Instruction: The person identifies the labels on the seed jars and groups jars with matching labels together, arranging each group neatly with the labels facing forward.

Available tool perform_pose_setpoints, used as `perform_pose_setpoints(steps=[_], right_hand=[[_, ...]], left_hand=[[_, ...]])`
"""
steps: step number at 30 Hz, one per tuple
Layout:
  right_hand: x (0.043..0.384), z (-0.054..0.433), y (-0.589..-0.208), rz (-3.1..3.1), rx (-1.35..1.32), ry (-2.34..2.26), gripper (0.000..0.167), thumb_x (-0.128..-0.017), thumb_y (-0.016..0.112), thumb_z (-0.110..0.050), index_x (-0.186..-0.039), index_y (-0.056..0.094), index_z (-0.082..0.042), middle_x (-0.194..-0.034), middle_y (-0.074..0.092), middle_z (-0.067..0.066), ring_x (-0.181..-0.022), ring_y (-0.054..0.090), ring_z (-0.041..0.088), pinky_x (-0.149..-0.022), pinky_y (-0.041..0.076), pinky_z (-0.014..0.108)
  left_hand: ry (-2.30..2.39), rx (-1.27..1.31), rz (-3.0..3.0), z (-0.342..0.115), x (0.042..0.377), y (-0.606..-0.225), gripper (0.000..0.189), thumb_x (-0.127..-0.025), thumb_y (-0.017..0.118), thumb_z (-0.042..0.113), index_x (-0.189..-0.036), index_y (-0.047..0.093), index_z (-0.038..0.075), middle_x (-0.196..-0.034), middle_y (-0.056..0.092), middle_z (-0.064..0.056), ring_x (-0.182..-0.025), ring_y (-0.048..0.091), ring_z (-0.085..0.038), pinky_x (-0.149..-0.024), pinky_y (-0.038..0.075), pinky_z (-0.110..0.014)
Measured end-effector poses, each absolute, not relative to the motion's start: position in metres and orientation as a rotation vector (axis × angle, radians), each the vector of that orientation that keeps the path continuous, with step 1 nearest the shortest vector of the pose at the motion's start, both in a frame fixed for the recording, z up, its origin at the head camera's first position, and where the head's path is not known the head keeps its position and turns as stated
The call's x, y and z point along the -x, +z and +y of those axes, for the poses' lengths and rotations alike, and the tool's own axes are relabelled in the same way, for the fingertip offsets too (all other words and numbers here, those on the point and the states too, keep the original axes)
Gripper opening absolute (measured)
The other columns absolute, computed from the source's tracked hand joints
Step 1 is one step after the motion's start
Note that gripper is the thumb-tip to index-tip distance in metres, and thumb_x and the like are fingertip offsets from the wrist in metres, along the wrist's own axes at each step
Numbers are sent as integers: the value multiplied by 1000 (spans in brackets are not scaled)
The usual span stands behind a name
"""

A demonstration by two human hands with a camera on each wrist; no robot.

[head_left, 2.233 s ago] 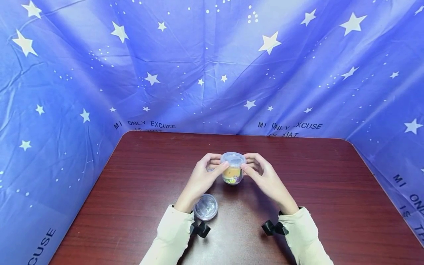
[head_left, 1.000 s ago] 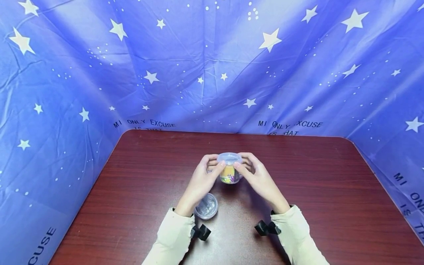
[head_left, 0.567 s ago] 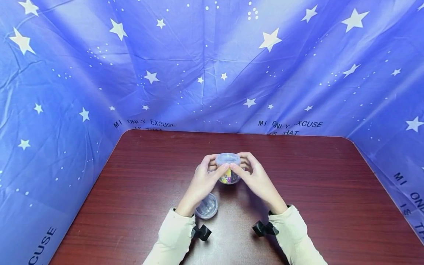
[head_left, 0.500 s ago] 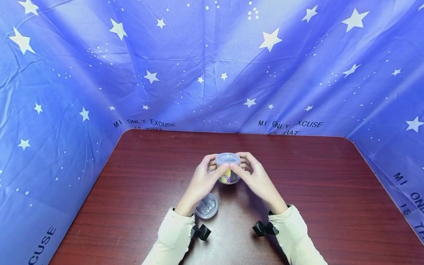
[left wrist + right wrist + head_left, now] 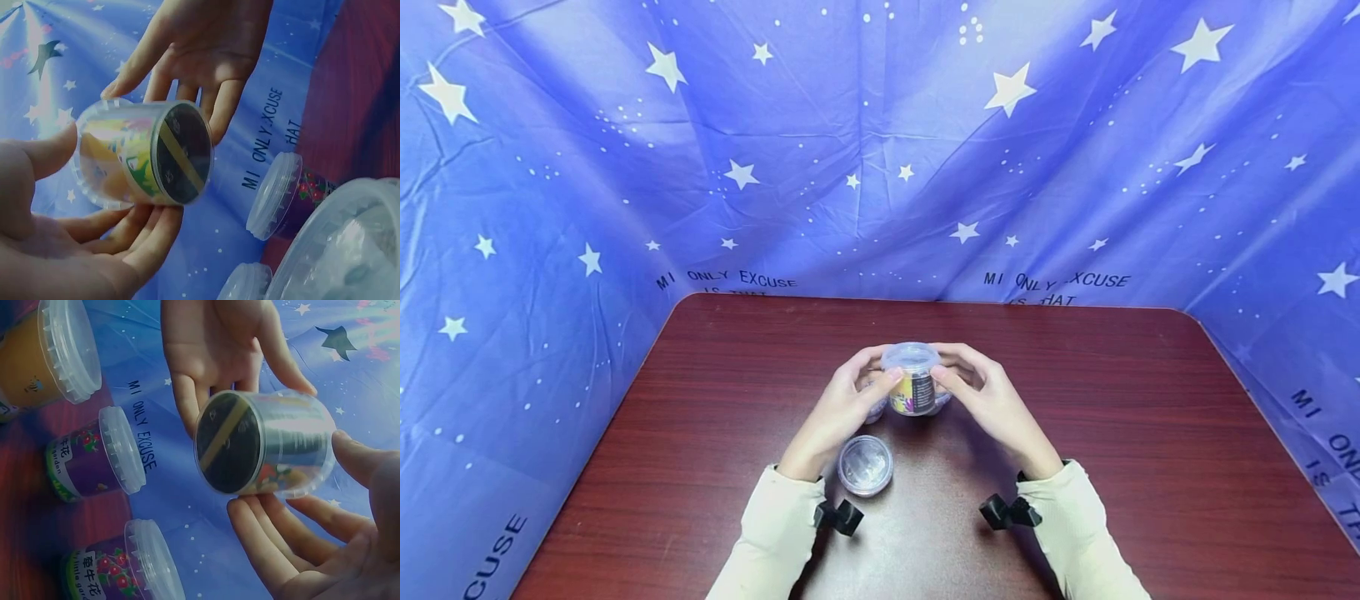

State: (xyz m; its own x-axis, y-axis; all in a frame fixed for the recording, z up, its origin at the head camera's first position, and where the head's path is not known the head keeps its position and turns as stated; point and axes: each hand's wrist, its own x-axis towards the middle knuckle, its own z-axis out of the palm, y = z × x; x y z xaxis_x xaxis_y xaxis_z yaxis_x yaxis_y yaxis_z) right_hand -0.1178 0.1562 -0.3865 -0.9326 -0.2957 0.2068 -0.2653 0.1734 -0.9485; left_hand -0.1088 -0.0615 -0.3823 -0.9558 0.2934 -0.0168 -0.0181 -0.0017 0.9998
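Observation:
Between my two hands is a clear plastic tub, held upright above the table. Its label is yellow with flowers, beside a black panel of small print facing the head view. My left hand grips its left side, thumb near the rim and fingers behind. From the other side my right hand holds it the same way. Both wrist views show the tub's dark underside, crossed by a pale strip. In the right wrist view, two tubs with purple labels stand beyond it, lids on.
A lidded tub stands on the reddish-brown table near my left wrist; its orange label shows in the right wrist view. Two purple-labelled tubs are partly hidden behind my hands. Starry blue cloth encloses the table.
The held tub has turned, bringing its black panel round to the front, and shifted slightly left. My thumbs have moved apart. My left forearm has shifted left, uncovering more of the nearest lidded tub.

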Motion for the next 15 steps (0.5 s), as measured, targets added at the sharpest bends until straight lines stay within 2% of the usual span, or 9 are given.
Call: perform_pose_setpoints(steps=[3,5,11,15], right_hand=[[118,157,-385,2362,587,-1912,34,-100,61,-18,-132,60,-9,-117,68,11,-104,67,14,-85,54,25],[118,158,-384,2332,602,-1910,36,-100,61,-17,-134,58,-8,-119,68,13,-106,66,14,-87,54,26],[115,156,-383,2244,607,-1876,43,-101,57,-18,-142,50,-7,-127,64,18,-109,66,13,-91,54,28],[113,154,-383,2234,613,-1855,44,-102,56,-18,-144,48,-7,-130,62,19,-110,65,12,-93,54,27]], left_hand=[[2076,-330,1990,-66,111,-384,44,-99,62,24,-139,52,10,-120,64,-10,-107,61,-16,-97,49,-37],[2082,-359,1946,-68,111,-385,42,-100,60,22,-140,52,9,-121,63,-10,-110,61,-17,-102,47,-39],[2076,-385,1861,-72,113,-387,42,-101,58,23,-140,51,9,-127,61,-12,-116,59,-17,-106,44,-38],[2075,-366,1856,-73,114,-389,43,-100,59,22,-141,51,9,-128,61,-13,-115,60,-17,-103,46,-33]])
